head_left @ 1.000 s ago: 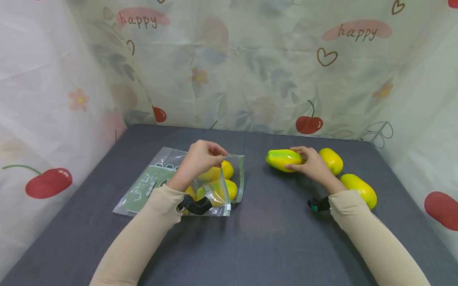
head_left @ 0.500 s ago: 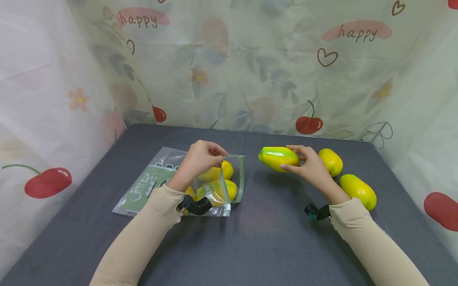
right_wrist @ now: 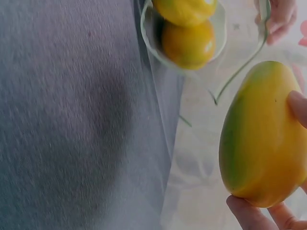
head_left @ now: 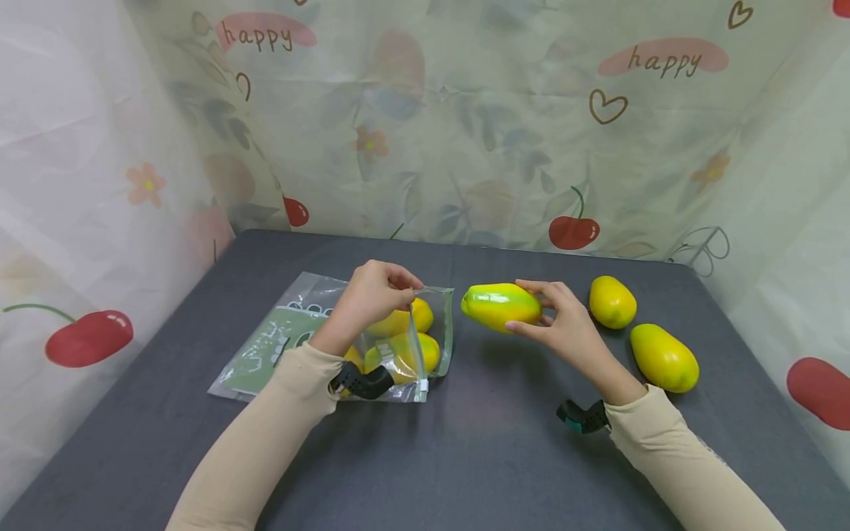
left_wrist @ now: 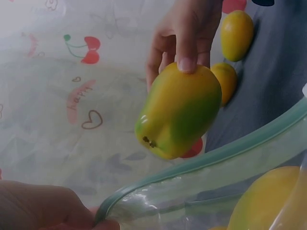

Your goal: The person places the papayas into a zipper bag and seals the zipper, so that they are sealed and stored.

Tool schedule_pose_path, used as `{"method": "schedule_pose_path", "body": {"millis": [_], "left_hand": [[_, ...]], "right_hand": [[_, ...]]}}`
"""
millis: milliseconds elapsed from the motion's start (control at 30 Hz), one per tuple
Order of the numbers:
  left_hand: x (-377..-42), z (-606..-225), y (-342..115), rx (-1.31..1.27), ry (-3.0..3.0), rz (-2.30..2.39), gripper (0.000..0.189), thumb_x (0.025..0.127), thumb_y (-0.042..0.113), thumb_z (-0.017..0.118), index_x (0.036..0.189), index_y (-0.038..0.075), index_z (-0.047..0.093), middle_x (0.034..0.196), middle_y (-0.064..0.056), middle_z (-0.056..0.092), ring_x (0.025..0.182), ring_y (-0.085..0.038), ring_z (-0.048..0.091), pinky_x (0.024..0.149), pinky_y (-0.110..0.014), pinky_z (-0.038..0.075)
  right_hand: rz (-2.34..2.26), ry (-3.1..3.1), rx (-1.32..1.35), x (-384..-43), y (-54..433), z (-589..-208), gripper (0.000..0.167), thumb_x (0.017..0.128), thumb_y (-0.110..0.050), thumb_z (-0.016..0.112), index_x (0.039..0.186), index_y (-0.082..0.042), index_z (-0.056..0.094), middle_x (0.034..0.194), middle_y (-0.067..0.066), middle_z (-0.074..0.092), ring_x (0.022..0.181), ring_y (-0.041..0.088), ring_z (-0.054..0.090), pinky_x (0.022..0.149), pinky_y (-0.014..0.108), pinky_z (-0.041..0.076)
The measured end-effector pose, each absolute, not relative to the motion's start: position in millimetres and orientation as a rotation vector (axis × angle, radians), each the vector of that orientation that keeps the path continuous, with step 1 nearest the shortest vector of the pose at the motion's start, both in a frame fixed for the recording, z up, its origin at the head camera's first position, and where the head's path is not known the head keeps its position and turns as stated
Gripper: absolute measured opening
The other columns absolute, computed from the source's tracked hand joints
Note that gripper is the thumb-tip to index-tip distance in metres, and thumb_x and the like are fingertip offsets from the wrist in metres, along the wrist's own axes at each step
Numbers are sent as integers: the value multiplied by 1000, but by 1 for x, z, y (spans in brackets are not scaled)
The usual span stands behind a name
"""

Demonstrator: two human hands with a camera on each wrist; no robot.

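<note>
My left hand [head_left: 378, 295] pinches the upper rim of a clear zip bag [head_left: 446, 332] with a green edge, holding its mouth apart toward the right. Inside lie several yellow papayas [head_left: 425, 352], partly hidden by the plastic and that hand. My right hand [head_left: 561, 324] grips a yellow-green papaya [head_left: 501, 306] by its right end, thumb in front and fingers behind. This papaya is raised over the table, its tapered end pointing at the bag's mouth. In the left wrist view the held papaya [left_wrist: 180, 110] hangs just beyond the green rim [left_wrist: 201, 165].
Two more papayas, one farther back [head_left: 612, 302] and one nearer [head_left: 664, 358], lie on the dark grey table [head_left: 478, 457] to the right. A printed curtain [head_left: 451, 147] encloses the back and sides. A thin wire loop [head_left: 707, 247] shows at the back right corner.
My right hand has lifted the papaya off the table and carried it left, closer to the bag's mouth. The left hand and the bag have stayed in place.
</note>
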State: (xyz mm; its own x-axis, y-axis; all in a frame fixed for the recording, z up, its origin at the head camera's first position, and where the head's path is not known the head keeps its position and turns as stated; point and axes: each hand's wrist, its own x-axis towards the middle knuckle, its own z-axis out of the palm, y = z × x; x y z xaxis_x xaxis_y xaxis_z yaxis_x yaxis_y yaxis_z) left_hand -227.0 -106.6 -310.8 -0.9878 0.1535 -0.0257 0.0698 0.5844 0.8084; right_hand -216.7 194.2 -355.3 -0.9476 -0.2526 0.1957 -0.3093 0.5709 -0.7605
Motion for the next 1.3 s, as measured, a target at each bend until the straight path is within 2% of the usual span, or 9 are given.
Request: {"method": "schedule_pose_path", "body": {"millis": [333, 700, 1300], "left_hand": [[-228, -310, -105, 186, 2706, 1374, 14, 88, 12, 66, 98, 12, 76, 94, -5, 71, 77, -16, 72, 79, -34, 57], [-228, -310, -106, 201, 2712, 1379, 14, 88, 12, 66, 97, 13, 76, 93, -5, 71, 82, -22, 73, 78, -33, 57], [-228, -308, -101, 223, 2747, 1361, 14, 88, 13, 64, 95, 13, 76, 91, -4, 71, 78, -19, 72, 73, -31, 57]], "right_hand": [[1275, -2714, 600, -205, 178, -365, 67, 76, -30, 81, 136, -16, 55, 123, 9, 48, 108, 26, 53, 93, 46, 52], [1145, -2798, 667, -206, 168, -384, 66, 77, -31, 80, 136, -14, 55, 119, 12, 50, 105, 27, 55, 89, 46, 53], [1155, -2763, 716, -203, 149, -384, 64, 76, -28, 82, 132, -12, 56, 119, 9, 53, 106, 27, 55, 83, 43, 54]]}}
